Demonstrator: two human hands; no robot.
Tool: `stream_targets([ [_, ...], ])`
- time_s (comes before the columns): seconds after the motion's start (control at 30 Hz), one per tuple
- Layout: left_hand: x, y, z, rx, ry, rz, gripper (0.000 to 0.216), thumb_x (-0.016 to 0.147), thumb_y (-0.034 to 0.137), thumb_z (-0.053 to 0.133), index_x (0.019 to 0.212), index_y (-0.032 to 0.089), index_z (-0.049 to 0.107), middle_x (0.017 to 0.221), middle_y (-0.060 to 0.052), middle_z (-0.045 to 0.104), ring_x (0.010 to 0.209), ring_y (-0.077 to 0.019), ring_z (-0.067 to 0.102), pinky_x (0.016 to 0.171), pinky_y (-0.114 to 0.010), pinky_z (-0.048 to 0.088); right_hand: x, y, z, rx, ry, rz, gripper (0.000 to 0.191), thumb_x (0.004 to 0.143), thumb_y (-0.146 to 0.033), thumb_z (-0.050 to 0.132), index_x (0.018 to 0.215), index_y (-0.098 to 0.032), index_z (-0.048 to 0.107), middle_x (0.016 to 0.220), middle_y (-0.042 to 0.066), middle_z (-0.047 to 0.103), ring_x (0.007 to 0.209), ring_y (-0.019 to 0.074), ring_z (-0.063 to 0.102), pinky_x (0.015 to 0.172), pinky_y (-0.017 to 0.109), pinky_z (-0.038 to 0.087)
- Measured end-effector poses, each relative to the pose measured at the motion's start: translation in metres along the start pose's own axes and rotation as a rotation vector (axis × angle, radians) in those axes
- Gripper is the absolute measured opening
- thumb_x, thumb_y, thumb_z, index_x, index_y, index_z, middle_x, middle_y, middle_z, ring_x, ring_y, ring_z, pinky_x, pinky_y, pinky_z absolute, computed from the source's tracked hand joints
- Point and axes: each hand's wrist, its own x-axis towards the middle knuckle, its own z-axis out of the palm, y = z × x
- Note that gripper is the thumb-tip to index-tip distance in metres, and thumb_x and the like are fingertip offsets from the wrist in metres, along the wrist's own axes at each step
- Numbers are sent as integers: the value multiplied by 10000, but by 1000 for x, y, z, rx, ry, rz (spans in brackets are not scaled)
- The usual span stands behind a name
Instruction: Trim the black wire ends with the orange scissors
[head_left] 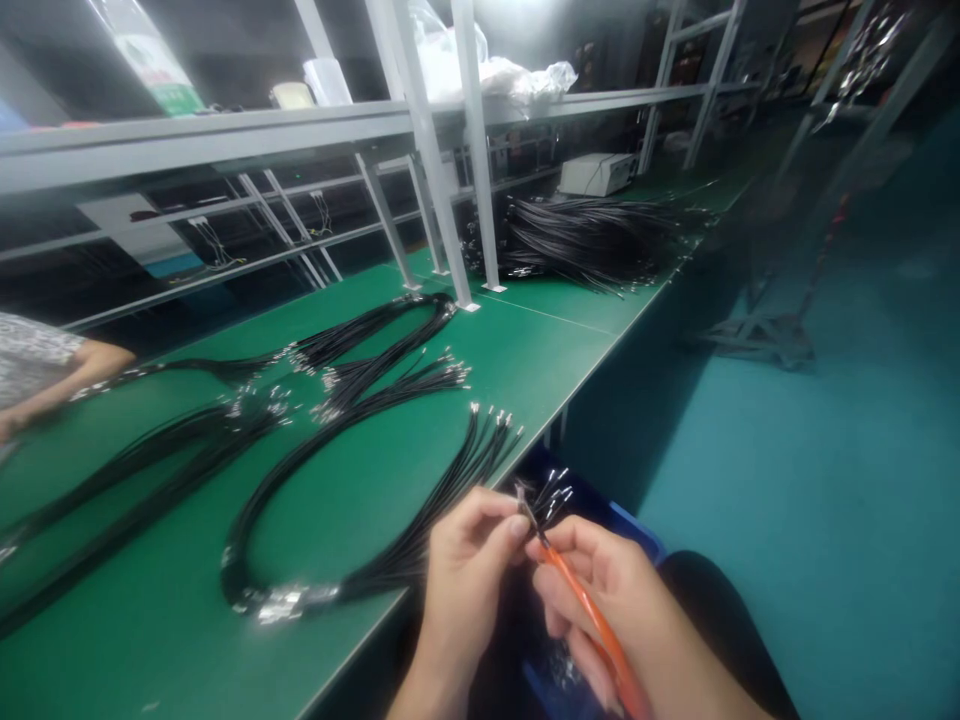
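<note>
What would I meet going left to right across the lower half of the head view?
Co-worker's forearm, silver cable wrapping, wearer's left hand, wearer's right hand, dark-clothed knee.

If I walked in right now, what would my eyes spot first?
Probably the bright orange-handled tool in the right hand, its metal end close to the left hand near the table's edge. Next might come the big loop of black cables on the green table, then the thick heap of cables farther back, beside the pale posts.
</note>
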Motion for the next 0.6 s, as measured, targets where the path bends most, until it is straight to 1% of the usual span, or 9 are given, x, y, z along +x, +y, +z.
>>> stream_targets([
  [0.07, 1, -1, 0, 15, -8, 13, 56, 785, 202, 673, 746, 173, 645, 665, 27, 602, 572, -90, 550, 560, -199, 450, -2, 3, -4, -3, -11, -29, 305, 730, -442, 668, 781, -168, 544, 541, -42, 582, 247, 12, 377, 281, 129, 199],
  [0.13, 1, -1, 0, 35, 7, 38, 44, 788, 192, 669, 752, 175, 651, 675, 27, 600, 566, -81, 532, 554, -192, 442, -3, 8, -9, 13, -11, -76, 304, 736, -439, 677, 821, -172, 557, 563, -50, 572, 269, 3, 364, 297, 128, 216],
  [0.23, 1, -3, 0, 81, 52, 93, 27, 787, 186, 667, 763, 182, 655, 708, 20, 602, 590, -90, 535, 553, -194, 442, -3, 14, -16, 9, -37, -89, 265, 703, -359, 727, 818, -173, 578, 537, -66, 540, 297, 4, 335, 321, 135, 252],
  [0.33, 1, -5, 0, 127, 73, 141, 24, 785, 178, 664, 764, 190, 659, 739, 11, 605, 654, -114, 560, 588, -210, 458, -1, 16, -18, 4, -56, -86, 183, 708, -279, 721, 789, -168, 601, 500, -66, 525, 302, 5, 319, 336, 146, 259],
  [0.5, -1, -9, 0, 197, 57, 181, 59, 790, 162, 653, 743, 196, 643, 743, 8, 606, 707, -134, 573, 661, -239, 465, 3, 11, -12, -13, 5, -96, 115, 699, -195, 685, 765, -172, 594, 519, -52, 563, 291, 10, 354, 329, 151, 266],
  [0.6, -1, -11, 0, 239, 45, 198, 71, 802, 164, 642, 741, 199, 627, 739, 9, 605, 711, -138, 576, 670, -248, 462, 5, 10, -9, -39, 59, -82, 143, 675, -218, 693, 743, -172, 576, 508, -52, 566, 269, 18, 361, 292, 151, 226],
])
